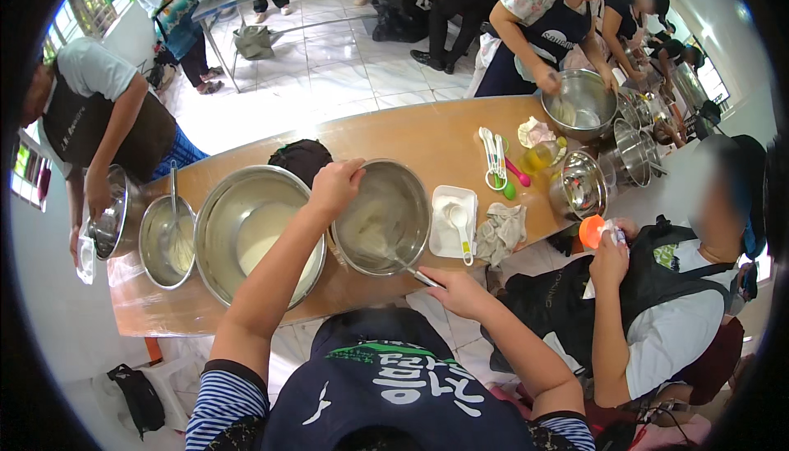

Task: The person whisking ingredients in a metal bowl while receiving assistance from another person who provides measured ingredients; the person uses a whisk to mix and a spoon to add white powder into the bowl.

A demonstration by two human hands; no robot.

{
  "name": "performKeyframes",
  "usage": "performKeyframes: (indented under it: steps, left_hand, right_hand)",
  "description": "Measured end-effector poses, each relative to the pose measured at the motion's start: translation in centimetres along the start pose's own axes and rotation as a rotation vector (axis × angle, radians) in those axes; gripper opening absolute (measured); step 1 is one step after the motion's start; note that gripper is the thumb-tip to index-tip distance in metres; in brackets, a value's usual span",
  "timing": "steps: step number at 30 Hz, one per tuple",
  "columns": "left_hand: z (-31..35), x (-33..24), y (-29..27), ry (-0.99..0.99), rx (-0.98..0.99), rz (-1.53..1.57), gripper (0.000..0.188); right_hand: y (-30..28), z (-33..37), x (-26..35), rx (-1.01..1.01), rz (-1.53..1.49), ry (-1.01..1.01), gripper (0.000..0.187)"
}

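My left hand point(335, 188) is closed on the upper left rim of a metal mixing bowl point(411, 204), which looks slightly tilted. My right hand point(457, 293) grips the handle of a whisk point(419, 274). The whisk's wires reach into a thin pale mixture point(370, 225) in the bowl and are partly blurred. A larger metal bowl point(215, 213) with creamy batter point(267, 237) stands just to the left, partly covered by my left forearm. On the right lies a white tray point(440, 246) with a white measuring scoop point(459, 217) on it.
Beyond the tray are a crumpled cloth point(501, 233), measuring spoons point(493, 155) and an oil bottle point(538, 158). A smaller bowl with a whisk point(179, 241) stands farther left. People work at bowls at both table ends; one close on my right holds an orange-topped container point(592, 231).
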State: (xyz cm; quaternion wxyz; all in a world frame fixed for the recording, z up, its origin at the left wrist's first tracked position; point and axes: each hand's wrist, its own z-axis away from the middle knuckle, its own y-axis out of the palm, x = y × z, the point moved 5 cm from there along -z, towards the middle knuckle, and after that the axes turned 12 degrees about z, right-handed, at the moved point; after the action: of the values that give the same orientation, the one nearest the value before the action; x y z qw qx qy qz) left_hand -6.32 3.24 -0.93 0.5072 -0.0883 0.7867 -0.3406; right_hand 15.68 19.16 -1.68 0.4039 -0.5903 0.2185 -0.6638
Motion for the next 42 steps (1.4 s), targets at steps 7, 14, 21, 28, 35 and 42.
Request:
performKeyframes:
  steps: [7, 14, 21, 28, 35, 42]
  left_hand:
    - [-0.1, -1.1, 0.0, 0.071, -0.023, -0.033, 0.019]
    - [-0.1, -2.1, 0.6, 0.127, 0.016, -0.064, 0.019]
    - [-0.1, -2.4, 0.7, 0.120, 0.044, -0.112, 0.019]
    - [-0.3, -2.6, 0.7, 0.149, 0.051, -0.117, 0.020]
    - [-0.4, -3.0, 0.9, 0.163, 0.046, -0.118, 0.012]
    - [-0.3, -3.4, 1.0, 0.094, 0.114, -0.136, 0.019]
  right_hand:
    - [-0.4, 0.5, 0.1, 0.059, -0.119, 0.062, 0.042]
    - [-0.5, 1.0, -0.4, 0.096, -0.280, 0.102, 0.043]
    - [-0.8, 0.5, -1.5, 0.021, -0.276, 0.156, 0.042]
    - [-0.6, 0.7, -1.9, 0.101, -0.266, 0.196, 0.042]
    - [-1.7, 0.5, -2.2, -0.059, -0.144, 0.215, 0.041]
    - [-2.0, 0.4, -2.6, -0.055, 0.045, 0.336, 0.040]
